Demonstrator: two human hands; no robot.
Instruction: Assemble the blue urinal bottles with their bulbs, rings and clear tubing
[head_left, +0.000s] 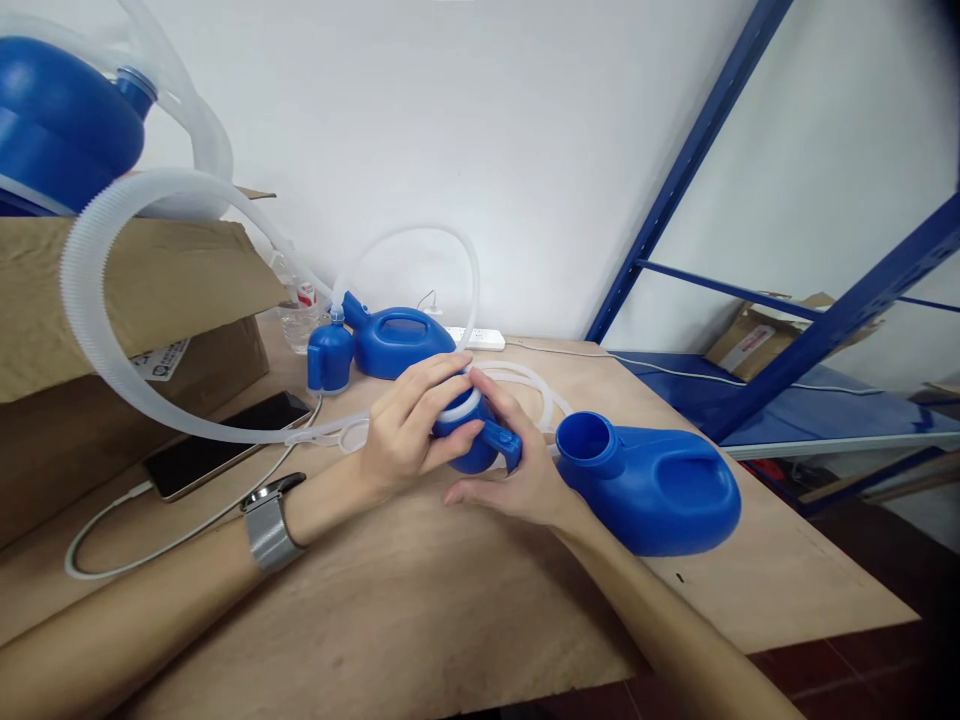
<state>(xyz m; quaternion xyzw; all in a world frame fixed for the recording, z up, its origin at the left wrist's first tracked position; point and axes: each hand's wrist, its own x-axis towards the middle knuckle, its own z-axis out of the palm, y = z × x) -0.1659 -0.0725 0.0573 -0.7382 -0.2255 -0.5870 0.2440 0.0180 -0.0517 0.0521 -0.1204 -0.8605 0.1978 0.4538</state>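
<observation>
Between my two hands is a small blue plastic cup-like container (471, 462) with a white ring and a side handle. My left hand (405, 420) wraps its far left side, with the thumb lying across the front. My right hand (525, 460) grips it from the right around the handle, fingers reaching over the top. Part of the container is hidden by my fingers. Just right of my right hand, a larger blue bottle (660, 490) lies on its side with an open mouth. A clear tube (330, 432) runs along the table to the left of my hands.
Behind my hands are another blue bottle (401, 345), a small blue container with a tube (330, 358) and a power strip (480, 338). A phone (225, 450) on a cable lies left, beside a cardboard box (142, 300). Blue shelving (750, 400) stands right.
</observation>
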